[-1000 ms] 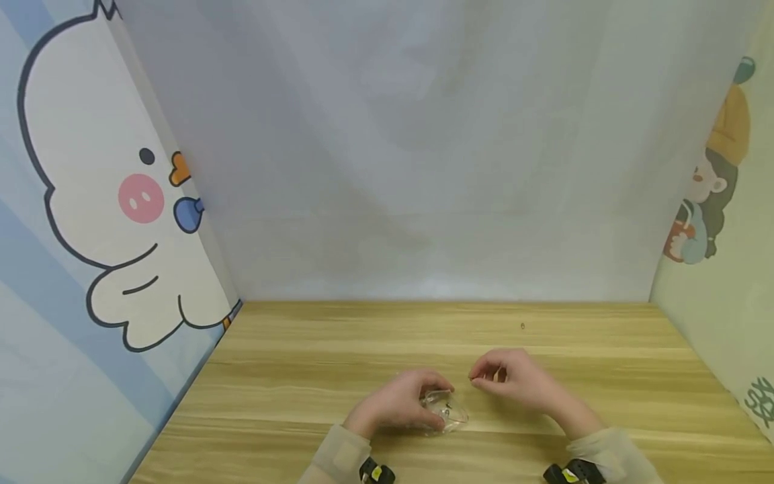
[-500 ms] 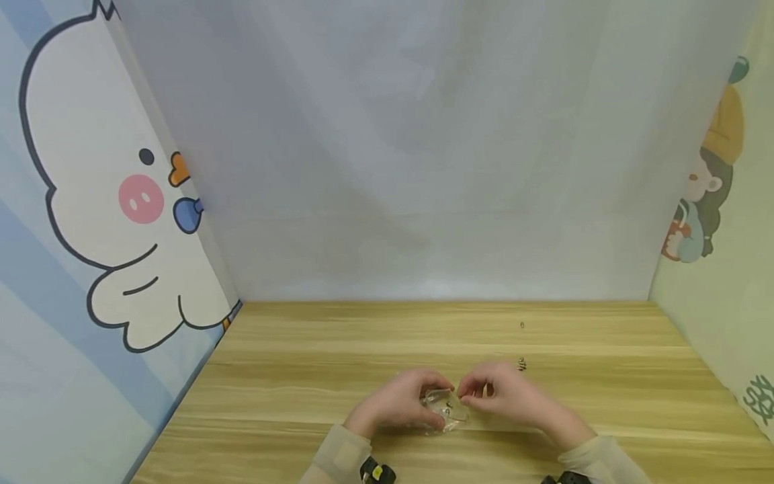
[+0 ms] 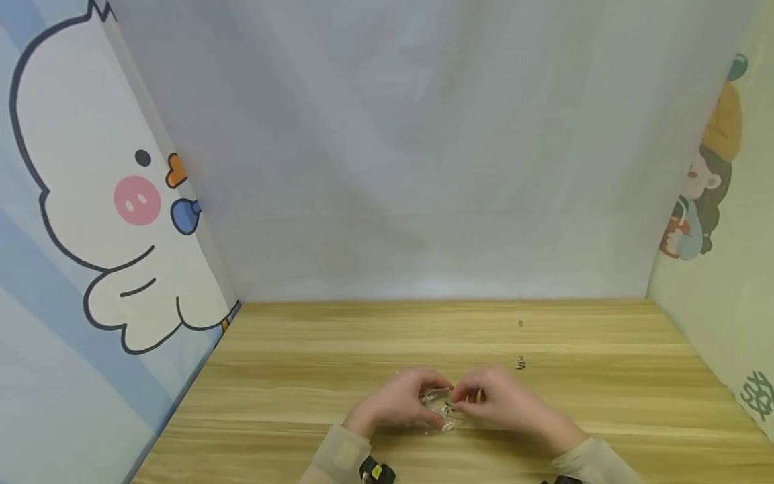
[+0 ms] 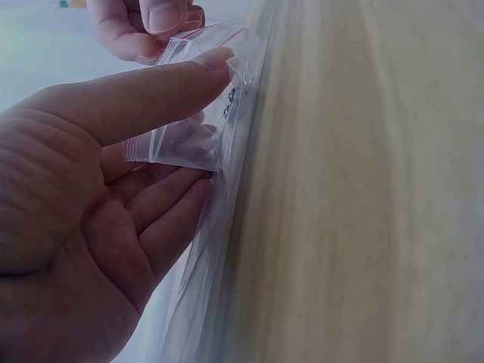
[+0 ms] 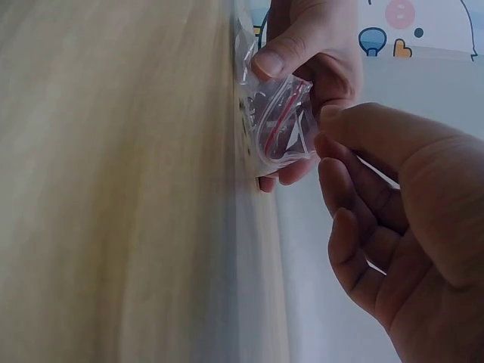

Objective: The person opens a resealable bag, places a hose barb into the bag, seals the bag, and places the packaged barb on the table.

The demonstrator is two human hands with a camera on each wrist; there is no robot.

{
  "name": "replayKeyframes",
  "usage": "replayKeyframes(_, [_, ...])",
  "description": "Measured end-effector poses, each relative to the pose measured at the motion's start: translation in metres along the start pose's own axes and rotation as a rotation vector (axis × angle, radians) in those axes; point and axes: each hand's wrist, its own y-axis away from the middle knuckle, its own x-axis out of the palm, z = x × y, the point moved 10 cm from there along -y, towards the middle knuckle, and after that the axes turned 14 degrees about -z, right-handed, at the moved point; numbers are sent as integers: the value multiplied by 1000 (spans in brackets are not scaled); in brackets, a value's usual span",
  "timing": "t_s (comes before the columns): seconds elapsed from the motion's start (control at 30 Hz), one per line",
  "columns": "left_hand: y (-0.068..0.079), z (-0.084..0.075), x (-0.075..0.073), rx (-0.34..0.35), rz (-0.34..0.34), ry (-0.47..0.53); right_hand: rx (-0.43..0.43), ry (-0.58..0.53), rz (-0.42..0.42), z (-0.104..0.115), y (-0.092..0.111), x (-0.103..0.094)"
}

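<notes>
My left hand [image 3: 402,400] holds a small clear zip bag [image 4: 181,147] between thumb and fingers. The bag has a red line along its mouth [image 5: 283,117], which gapes toward my right hand. Small dark metal bits [image 4: 230,98] show inside the bag. Thumb and forefinger of my right hand [image 3: 498,401] are pinched together at the bag's mouth, with a tiny dark metal piece [image 3: 449,407] right at their tips. The other right fingers [image 5: 344,249] curl loosely. What lies between the pinched fingertips is mostly hidden.
Beyond my right hand, a small cluster of metal pieces [image 3: 520,363] lies on the wooden table [image 3: 302,349]. A single tiny ring-like piece [image 3: 521,324] sits farther back. A pale curtain [image 3: 387,168] stands behind the table, with printed panels at both sides.
My right hand has come left and nearer to me, up to the bag's mouth, uncovering the cluster of metal pieces. My left hand and the bag have stayed in place.
</notes>
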Motion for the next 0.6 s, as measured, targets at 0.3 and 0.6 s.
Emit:
replayKeyframes(0.3, [-2, 1, 0, 3, -1, 3, 36, -20, 12, -1, -1, -2])
replayKeyframes(0.6, [1, -1, -1, 14, -6, 3, 125, -38, 46, -10, 2, 0])
